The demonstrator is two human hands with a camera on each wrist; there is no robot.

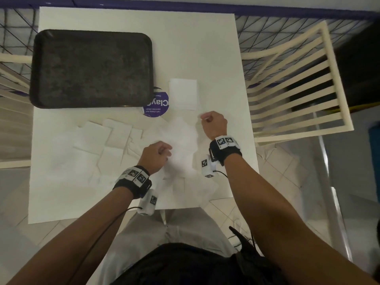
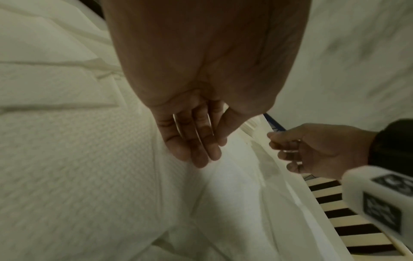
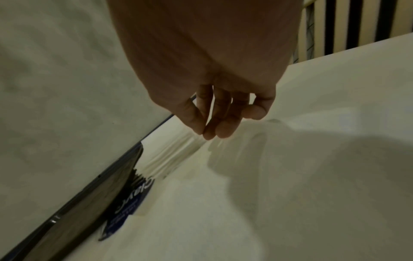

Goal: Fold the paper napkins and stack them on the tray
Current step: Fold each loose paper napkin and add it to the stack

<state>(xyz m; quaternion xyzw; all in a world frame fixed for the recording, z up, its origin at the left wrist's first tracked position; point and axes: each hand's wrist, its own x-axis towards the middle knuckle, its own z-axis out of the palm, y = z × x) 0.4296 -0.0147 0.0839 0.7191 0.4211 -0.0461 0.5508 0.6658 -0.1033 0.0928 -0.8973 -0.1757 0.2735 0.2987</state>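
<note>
Left hand (image 1: 155, 156) and right hand (image 1: 213, 123) each pinch, fingers pressed together, an edge of the napkin (image 1: 181, 138) held above the worktop (image 1: 216, 58); dark tray (image 1: 92, 68) lies bare beside the stack of folded napkins (image 1: 183, 93).

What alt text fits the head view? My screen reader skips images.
Both hands, left hand and right hand, pinch opposite corners of an unfolded napkin over a white table. A dark tray sits bare at far left; loose napkins lie scattered.

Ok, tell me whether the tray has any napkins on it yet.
Empty. The head view shows the tray's dark surface bare; the folded napkins sit stacked on the table beside it.
</note>
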